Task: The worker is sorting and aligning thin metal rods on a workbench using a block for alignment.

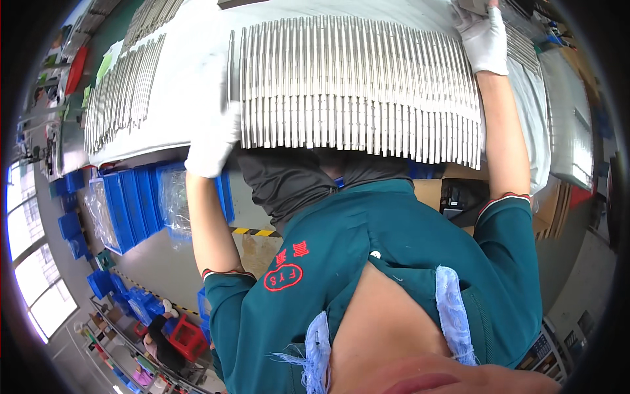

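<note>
A long row of slim silvery metal rods (357, 85) lies side by side on a white cloth (177, 85) in front of me. My left hand (215, 141), in a white glove, rests at the row's left end. Its fingers look stretched out along the cloth, though glare washes out their outline. The thumb side covers the lower end of one rod (231, 65) standing slightly apart from the others. My right hand (483, 41), also gloved, reaches past the row's far right corner. Its fingers are around a grey block-like piece (476, 5), partly cut off by the picture's edge.
A second group of rods (125, 98) lies on the cloth at the left. Blue plastic crates (134, 207) stand below the table's left side, some with clear plastic wrap. Cardboard (554, 210) sits low at the right. A person (164, 345) is near a red stool (190, 345).
</note>
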